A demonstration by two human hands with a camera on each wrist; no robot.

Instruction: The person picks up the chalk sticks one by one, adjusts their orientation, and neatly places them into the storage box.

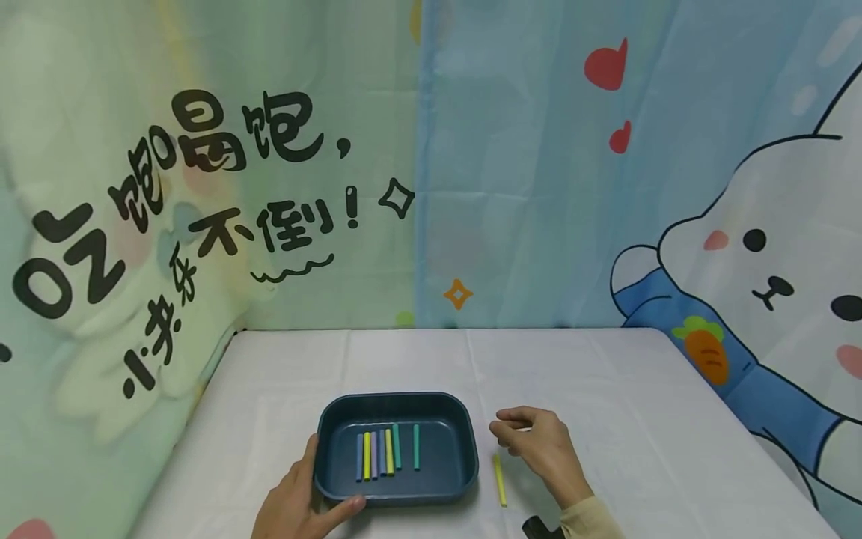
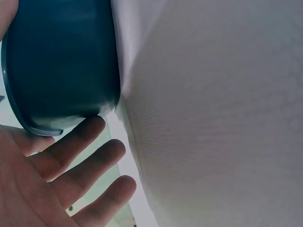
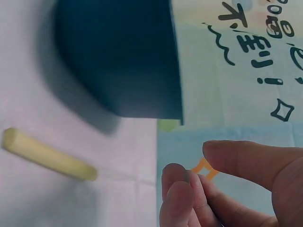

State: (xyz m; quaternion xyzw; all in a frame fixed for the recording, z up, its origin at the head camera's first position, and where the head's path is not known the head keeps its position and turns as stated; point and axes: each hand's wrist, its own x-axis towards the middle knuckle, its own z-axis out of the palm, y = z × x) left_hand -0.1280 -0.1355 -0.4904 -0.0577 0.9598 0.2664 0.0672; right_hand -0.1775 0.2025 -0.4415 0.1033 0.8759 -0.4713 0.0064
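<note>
A dark blue rectangular tray stands on the white-covered table. In it several chalk sticks lie side by side, among them a yellow chalk, and a green chalk a little apart to the right. My left hand rests against the tray's near left corner, thumb on the front rim; its fingers look straight and spread in the left wrist view. Right of the tray, my right hand hovers with bent fingers, a gap between thumb and fingertips, holding nothing. Below it a yellow chalk lies on the cloth.
A black object shows at the right wrist beside the sleeve. Behind the table hangs a printed curtain with lettering and a cartoon rabbit. The white tablecloth stretches around the tray.
</note>
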